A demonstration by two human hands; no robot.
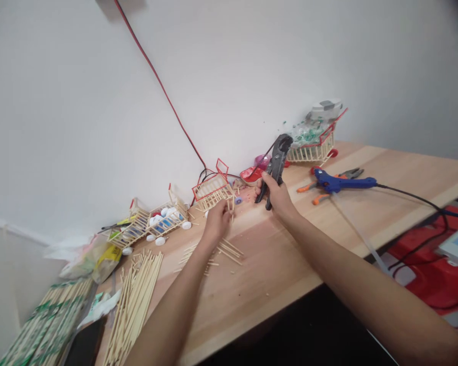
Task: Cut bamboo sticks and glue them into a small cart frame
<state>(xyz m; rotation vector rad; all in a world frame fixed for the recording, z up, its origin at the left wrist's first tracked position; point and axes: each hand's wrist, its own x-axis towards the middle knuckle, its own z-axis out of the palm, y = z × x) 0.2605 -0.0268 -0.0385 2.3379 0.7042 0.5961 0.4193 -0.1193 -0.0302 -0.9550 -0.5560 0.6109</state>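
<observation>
My right hand (275, 195) is closed round the handles of black cutting pliers (278, 158), whose jaws point up and away. My left hand (218, 219) is closed in a pinch on a few short wooden sticks (231, 206), held upright just left of the pliers. Under the left hand lie loose cut sticks (225, 249) on the wooden table (290, 264). A small stick cart with a red frame (212, 190) stands just beyond my left hand.
More stick carts (156, 221) with white wheels stand at the left and one (315, 145) at the far right by the wall. A blue glue gun (339, 183) and orange-handled pliers (328, 185) lie right of my hands. Long sticks (135, 300) lie at the left.
</observation>
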